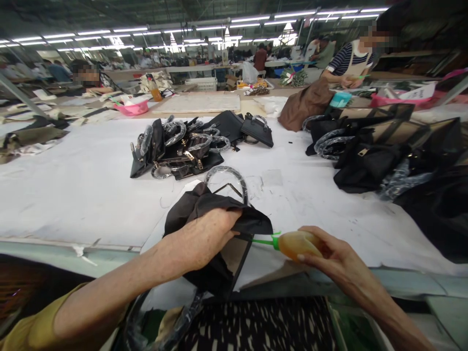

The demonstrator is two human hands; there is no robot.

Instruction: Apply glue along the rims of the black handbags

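Note:
A black handbag (215,273) lies at the table's front edge, its plastic-wrapped handle (239,176) arching up behind it. My left hand (215,234) is closed on the bag's dark lining (193,202), which is pulled up and folded over the opening. In my right hand (325,251) is a squeeze bottle (298,243) of amber liquid, probably glue, tilted on its side. Its thin green nozzle (265,241) points left to the bag's edge, close by my left fingers. Whether the tip touches the bag I cannot tell. A second wrapped handle hangs below the bag.
Several black handbags (183,146) are heaped at the table's middle. More bags (369,161) crowd the right side. Across the table (91,195), a pink basin (133,107) stands near an amber bottle (154,90). A co-worker (349,63) works at the back right, another person at the back left.

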